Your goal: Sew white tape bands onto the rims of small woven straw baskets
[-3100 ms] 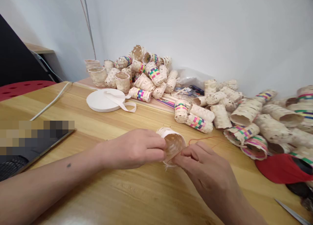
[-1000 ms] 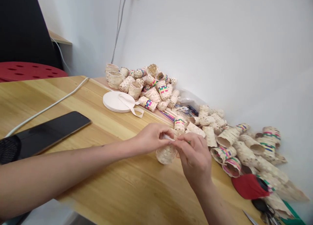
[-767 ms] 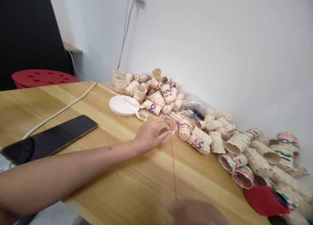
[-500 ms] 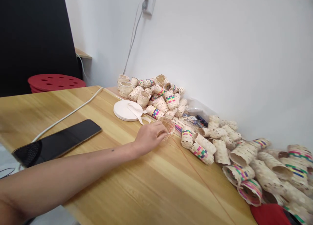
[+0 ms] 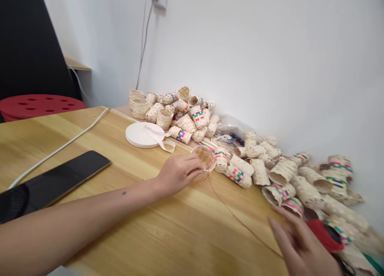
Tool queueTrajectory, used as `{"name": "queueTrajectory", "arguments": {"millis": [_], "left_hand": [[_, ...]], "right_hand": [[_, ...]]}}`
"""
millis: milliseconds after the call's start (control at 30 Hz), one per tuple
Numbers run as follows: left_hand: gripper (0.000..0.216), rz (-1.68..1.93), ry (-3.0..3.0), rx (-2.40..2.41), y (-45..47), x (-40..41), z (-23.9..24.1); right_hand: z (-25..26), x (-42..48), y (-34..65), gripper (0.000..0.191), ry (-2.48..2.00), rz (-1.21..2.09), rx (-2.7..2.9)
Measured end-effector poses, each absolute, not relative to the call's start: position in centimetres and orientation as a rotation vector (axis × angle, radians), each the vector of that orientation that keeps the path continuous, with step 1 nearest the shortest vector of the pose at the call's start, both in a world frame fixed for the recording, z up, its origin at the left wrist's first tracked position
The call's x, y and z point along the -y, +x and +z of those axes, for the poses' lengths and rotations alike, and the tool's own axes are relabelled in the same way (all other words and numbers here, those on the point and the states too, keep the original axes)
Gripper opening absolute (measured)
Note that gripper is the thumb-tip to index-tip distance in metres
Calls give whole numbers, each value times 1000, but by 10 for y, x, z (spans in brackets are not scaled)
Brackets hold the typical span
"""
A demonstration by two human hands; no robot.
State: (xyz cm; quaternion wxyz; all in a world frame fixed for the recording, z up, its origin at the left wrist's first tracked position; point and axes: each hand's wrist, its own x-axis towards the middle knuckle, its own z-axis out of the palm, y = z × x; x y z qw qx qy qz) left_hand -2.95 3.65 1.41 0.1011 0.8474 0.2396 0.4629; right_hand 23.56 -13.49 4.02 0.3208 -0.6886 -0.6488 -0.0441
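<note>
My left hand (image 5: 179,173) is closed on the near rim of a small woven basket (image 5: 207,157), its fingers pinched together. The basket's mouth is turned toward me, and orange-red thread (image 5: 229,212) loops about its rim. From there the thread runs slackly over the table to the lower right, reaching my right hand (image 5: 303,244). This hand is slightly blurred, with thumb and index finger spread apart and nothing visible between them; its other fingers are mostly hidden. Close by it lies a red object with a dark centre (image 5: 325,235), beside several woven baskets (image 5: 282,192).
Many woven baskets (image 5: 198,117) are piled along the wall, some with coloured bands. A roll of white ribbon (image 5: 141,134) lies left of them. A black phone (image 5: 57,184) and a white cable (image 5: 64,145) are on the wooden table (image 5: 168,232). A red stool (image 5: 42,104) stands beyond.
My right hand has come into view at the lower right. The view has shifted to the right. My left hand still grips the basket by its rim.
</note>
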Motion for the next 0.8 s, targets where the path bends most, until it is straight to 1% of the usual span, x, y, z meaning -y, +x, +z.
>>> {"name": "queueTrajectory", "arguments": {"millis": [67,133,233,300,333,367,433,467,600,667,800], "left_hand": [[17,1397,2549,-608,-30,-35,15],[19,1441,2590,-537,-31,-34,17],[19,1492,2670,-461,-31,-33,18],[19,1489,2715,-443,-30,-32,17],[19,1477,2726,-442,-30,-32,17],[20,1457,2732,-443,-30,-31,16],[20,1407,2732,-446,-29,-31,15],[21,1378,2726,-451,-29,-31,14],[20,1239,2671,-474,-29,-33,13],[19,1184,2634,-472,-28,-34,12],[16,1110,2547,-387,-26,-34,10]], "right_hand": [[42,102,218,34,-1808,-70,1672],[45,68,201,41,-1773,166,1695],[47,35,186,59,-1697,548,1695],[46,26,182,66,-1672,665,1721],[44,24,181,64,-1674,686,1748],[42,24,180,57,-1682,699,1775],[40,23,182,36,-1691,728,1818],[42,24,184,31,-1690,758,1837],[68,24,210,35,-1667,944,1886],[91,20,228,38,-1666,938,1846],[128,-4,258,48,-1731,598,1688]]}}
